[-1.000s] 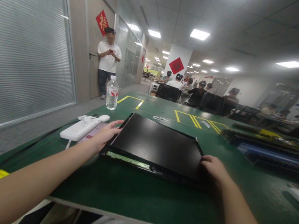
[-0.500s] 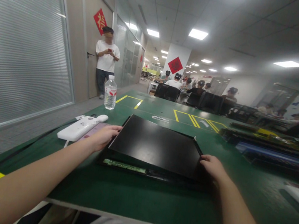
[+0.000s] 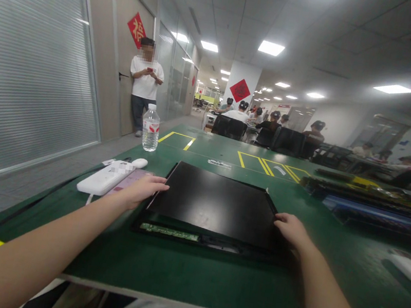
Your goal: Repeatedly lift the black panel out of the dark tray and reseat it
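Note:
A flat black display panel [image 3: 214, 197] lies nearly level over a dark, shallow frame [image 3: 249, 248] on the green table. Along the near side of that frame a green circuit board strip [image 3: 169, 232] shows. My left hand [image 3: 146, 189] is at the panel's left edge, its thumb and fingertips on the border. At the right edge, my right hand [image 3: 291, 227] pinches the rim between thumb and fingers. The undersides of the panel and some fingertips are hidden.
Left of the panel are a white power bank [image 3: 105, 178] with a cable, a purple-pink phone-like slab [image 3: 128, 182] and a water bottle [image 3: 150, 128]. Dark panels [image 3: 360, 212] are stacked at the right. A person [image 3: 146, 79] stands by the door.
The panel has come down at its left side and now lies flatter over the frame. My left fingers have shifted onto its upper edge; my right hand has barely moved.

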`<state>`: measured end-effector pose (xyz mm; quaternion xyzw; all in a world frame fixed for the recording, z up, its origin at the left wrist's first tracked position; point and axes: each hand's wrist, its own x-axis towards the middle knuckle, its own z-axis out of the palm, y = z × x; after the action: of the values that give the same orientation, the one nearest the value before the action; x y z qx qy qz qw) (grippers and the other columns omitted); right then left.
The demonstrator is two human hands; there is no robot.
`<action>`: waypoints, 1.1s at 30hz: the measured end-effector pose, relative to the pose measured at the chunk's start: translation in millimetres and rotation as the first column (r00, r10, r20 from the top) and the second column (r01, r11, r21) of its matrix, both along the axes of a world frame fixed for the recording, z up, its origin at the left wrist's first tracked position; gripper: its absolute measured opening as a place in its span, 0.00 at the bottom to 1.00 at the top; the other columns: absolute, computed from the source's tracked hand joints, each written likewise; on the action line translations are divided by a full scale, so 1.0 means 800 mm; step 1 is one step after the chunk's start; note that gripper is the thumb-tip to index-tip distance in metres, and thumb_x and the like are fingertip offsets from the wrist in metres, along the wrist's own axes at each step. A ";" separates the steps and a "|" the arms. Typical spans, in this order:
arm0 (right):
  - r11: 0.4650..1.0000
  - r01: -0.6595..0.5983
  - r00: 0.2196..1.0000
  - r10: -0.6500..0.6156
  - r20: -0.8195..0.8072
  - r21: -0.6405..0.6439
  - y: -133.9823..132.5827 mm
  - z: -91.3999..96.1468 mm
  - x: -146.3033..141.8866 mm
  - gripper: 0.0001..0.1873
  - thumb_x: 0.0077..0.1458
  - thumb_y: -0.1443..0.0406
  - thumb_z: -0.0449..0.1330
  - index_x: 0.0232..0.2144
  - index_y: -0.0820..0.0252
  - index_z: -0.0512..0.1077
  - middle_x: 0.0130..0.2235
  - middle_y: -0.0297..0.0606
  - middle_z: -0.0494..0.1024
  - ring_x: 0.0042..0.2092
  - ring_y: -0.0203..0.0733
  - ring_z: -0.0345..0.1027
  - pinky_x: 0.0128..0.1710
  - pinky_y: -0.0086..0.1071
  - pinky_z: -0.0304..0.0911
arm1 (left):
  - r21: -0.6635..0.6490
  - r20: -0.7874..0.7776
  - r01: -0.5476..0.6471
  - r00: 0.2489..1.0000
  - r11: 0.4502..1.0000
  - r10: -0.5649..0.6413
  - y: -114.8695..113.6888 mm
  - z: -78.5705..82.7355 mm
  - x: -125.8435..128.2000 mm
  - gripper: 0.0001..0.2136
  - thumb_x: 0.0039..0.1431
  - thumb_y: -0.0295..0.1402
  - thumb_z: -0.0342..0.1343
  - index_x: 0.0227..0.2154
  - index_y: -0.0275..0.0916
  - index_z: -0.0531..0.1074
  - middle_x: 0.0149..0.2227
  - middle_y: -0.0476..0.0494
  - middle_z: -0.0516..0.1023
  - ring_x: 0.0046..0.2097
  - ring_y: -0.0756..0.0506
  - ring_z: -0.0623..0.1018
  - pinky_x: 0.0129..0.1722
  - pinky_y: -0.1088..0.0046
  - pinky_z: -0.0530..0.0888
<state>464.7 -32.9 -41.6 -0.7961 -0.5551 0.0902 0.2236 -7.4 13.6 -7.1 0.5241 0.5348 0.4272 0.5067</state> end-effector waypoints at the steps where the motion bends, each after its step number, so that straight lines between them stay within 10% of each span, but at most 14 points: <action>1: 1.000 -0.002 1.000 0.002 -0.003 -0.002 0.000 0.001 0.000 0.19 0.49 0.69 0.59 0.43 0.62 0.80 0.46 0.46 0.81 0.49 0.49 0.75 0.50 0.35 0.66 | 0.011 -0.041 0.001 0.999 1.000 -0.001 0.001 -0.003 -0.002 0.16 0.39 0.33 0.68 0.35 0.37 0.81 0.37 0.40 0.85 0.41 0.37 0.82 0.41 0.65 0.77; 19: 1.000 -0.010 1.000 0.010 -0.008 -0.008 0.005 -0.006 0.009 0.18 0.48 0.67 0.59 0.42 0.62 0.80 0.46 0.45 0.81 0.48 0.50 0.74 0.49 0.35 0.65 | 0.104 -0.102 0.067 0.993 0.992 -0.056 -0.008 0.004 0.004 0.21 0.35 0.40 0.71 0.35 0.37 0.81 0.37 0.41 0.85 0.45 0.35 0.81 0.47 0.62 0.75; 33: 0.980 0.170 0.954 -0.138 -0.267 0.100 0.002 0.000 0.002 0.25 0.53 0.60 0.60 0.53 0.63 0.73 0.38 0.45 0.81 0.39 0.47 0.75 0.41 0.36 0.66 | 0.259 0.277 0.091 0.947 0.962 -0.164 -0.022 0.015 0.016 0.37 0.37 0.40 0.74 0.54 0.36 0.73 0.52 0.33 0.80 0.58 0.31 0.73 0.58 0.52 0.70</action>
<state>466.1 -31.3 -41.9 -0.8031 -0.4617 0.1416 0.3489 5.1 -3.7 5.3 0.5462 0.3614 0.5291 0.5396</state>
